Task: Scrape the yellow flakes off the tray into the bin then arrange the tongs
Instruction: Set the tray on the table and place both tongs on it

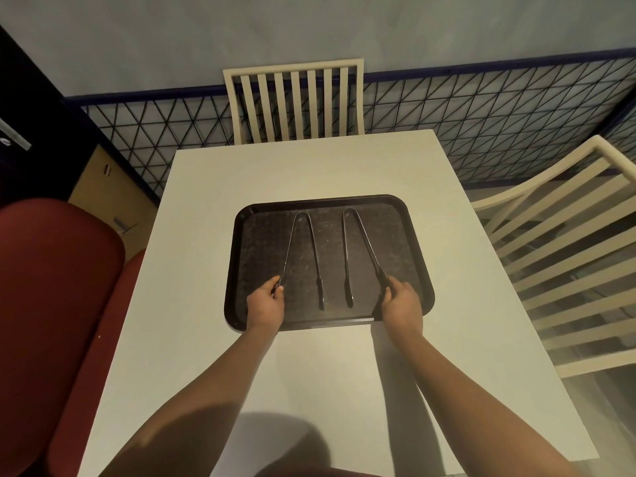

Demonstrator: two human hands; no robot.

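Two tongs lie side by side on the black tray (pixel 241 256), hinges far, arms splayed toward me. My left hand (pixel 265 304) pinches the left tongs' (pixel 303 249) outer arm tip; my right hand (pixel 401 306) grips the right tongs' (pixel 361 249) outer arm. White table (pixel 309 373), slatted chairs (pixel 292 98) far and right.

A white table (pixel 344 166) with cream slatted chairs (pixel 292 101) against a pale blue wall (pixel 309 29).

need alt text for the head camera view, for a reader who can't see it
Two metal tongs, the left tongs and right tongs, lie side by side, hinges pointing away, on a dark tray on a white table. The left hand and right hand each grip an outer arm tip.
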